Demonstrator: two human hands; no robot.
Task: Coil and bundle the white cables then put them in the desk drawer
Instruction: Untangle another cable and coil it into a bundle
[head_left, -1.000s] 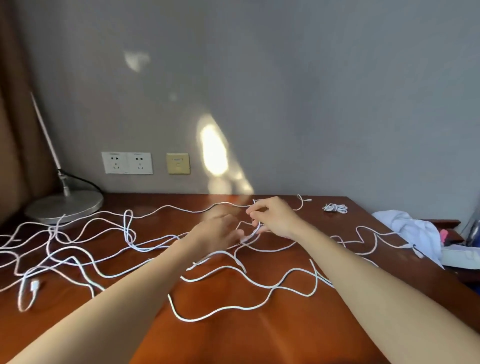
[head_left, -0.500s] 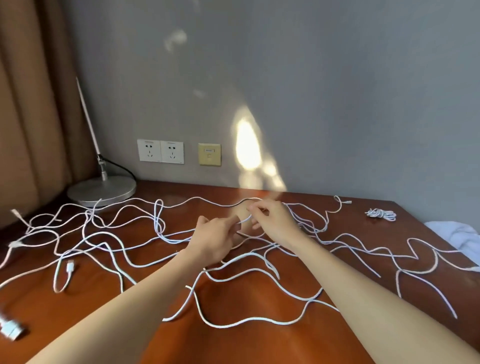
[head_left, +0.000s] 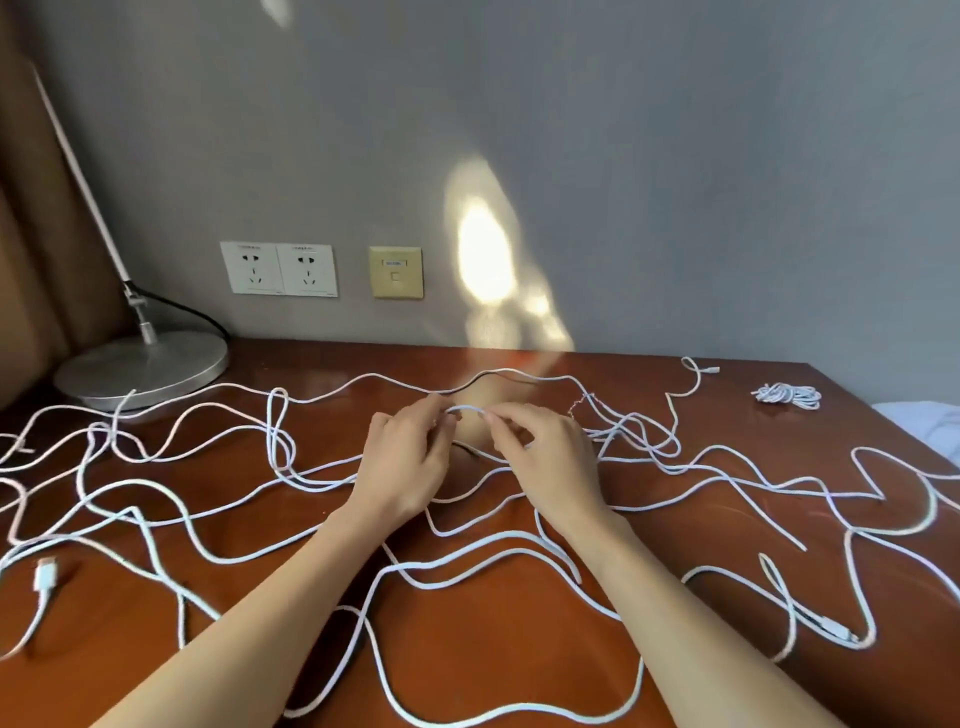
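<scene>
Several long white cables (head_left: 498, 545) sprawl in loose tangles across the reddish-brown desk (head_left: 519, 649). My left hand (head_left: 410, 462) and my right hand (head_left: 545, 462) meet over the middle of the desk, a little above it. Between their fingertips they pinch a short arch of one white cable (head_left: 467, 409). A small coiled white cable bundle (head_left: 788, 396) lies at the far right of the desk. USB plugs lie at the left (head_left: 45, 574) and at the right (head_left: 839, 631). No drawer is in view.
A silver desk lamp base (head_left: 143, 369) stands at the back left beside a brown curtain (head_left: 31, 234). Wall sockets (head_left: 279, 269) sit above the desk's back edge. White cloth (head_left: 924, 421) lies past the desk's right edge.
The view has moved closer and down over the desk. Both hands have stayed together on the same cable stretch, now lifted into a small arch between the fingertips.
</scene>
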